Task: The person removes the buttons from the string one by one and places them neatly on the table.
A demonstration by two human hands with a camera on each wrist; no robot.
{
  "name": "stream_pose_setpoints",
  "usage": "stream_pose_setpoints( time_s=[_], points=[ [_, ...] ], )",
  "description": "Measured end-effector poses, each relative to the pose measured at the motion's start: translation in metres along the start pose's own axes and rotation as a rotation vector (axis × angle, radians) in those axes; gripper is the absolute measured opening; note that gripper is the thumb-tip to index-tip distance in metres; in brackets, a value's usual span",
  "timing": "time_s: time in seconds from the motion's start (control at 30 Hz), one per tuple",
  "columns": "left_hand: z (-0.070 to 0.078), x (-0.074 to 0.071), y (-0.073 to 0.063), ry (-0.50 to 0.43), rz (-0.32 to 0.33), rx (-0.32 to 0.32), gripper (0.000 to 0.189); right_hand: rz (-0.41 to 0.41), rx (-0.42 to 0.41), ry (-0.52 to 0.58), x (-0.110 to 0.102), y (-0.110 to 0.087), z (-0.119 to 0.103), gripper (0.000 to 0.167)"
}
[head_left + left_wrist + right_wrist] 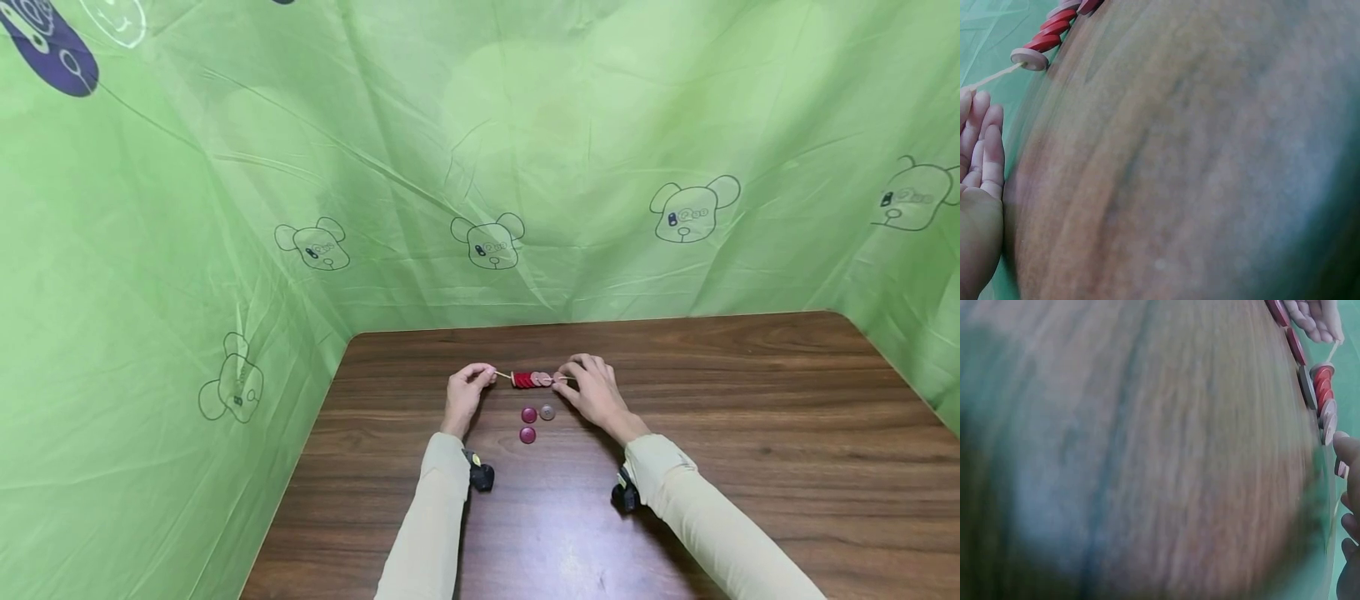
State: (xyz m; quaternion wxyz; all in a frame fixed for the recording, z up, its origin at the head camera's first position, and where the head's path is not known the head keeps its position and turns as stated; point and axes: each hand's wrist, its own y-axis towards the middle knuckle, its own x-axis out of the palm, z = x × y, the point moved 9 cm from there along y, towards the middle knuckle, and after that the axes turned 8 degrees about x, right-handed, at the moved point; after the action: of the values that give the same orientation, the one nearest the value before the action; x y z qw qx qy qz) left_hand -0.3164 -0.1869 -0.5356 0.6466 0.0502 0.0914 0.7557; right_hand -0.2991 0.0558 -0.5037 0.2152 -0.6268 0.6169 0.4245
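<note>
A string of buttons hangs between the two hands on a thin pale cord (503, 375). Red buttons (522, 380) overlap in the middle, with a pale pink one at the left end and pink buttons (542, 379) to the right. My left hand (462, 396) pinches the cord's left part between thumb and fingertip. At the other side, my right hand (596, 393) holds a pink button (1340, 467) at its thumb and fingers, a little apart from the rest; its exact grip is partly hidden. The cord's right part shows beside those fingers.
Below the string lie two magenta buttons (527, 435) and one greyish button (547, 412) on the brown wooden table (750, 417). Green cloth (570, 167) with printed bear heads hangs behind the table and at both sides.
</note>
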Motion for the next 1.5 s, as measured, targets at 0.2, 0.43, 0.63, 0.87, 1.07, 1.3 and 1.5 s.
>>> stream_pose_setpoints(
  time_s=[0.2, 0.43, 0.63, 0.87, 1.07, 1.3, 1.5],
  points=[
    [-0.002, 0.001, 0.0, 0.011, -0.01, -0.014, 0.023, 0.016, 0.0, 0.001, -0.003, -0.002, 0.006, 0.025],
    [-0.003, 0.002, 0.001, -0.021, -0.033, -0.033, 0.024, 0.029, -0.007, 0.019, -0.008, -0.004, 0.01, 0.024],
    [0.014, 0.003, -0.004, -0.024, -0.067, -0.024, 0.023, 0.035, -0.005, 0.006, -0.011, -0.005, 0.014, 0.024],
    [0.029, 0.003, -0.009, -0.002, -0.062, -0.007, 0.019, 0.036, -0.001, 0.004, -0.013, -0.006, 0.019, 0.023],
    [0.028, 0.004, -0.009, -0.015, -0.069, -0.006, 0.02, 0.054, -0.01, 0.005, -0.016, -0.008, 0.021, 0.022],
    [0.027, 0.004, -0.008, -0.034, -0.065, -0.013, 0.021, 0.05, -0.002, 0.002, -0.019, -0.009, 0.024, 0.022],
    [0.028, 0.004, -0.008, -0.037, -0.07, -0.013, 0.022, 0.06, -0.007, 0.01, -0.022, -0.009, 0.026, 0.021]
  ],
)
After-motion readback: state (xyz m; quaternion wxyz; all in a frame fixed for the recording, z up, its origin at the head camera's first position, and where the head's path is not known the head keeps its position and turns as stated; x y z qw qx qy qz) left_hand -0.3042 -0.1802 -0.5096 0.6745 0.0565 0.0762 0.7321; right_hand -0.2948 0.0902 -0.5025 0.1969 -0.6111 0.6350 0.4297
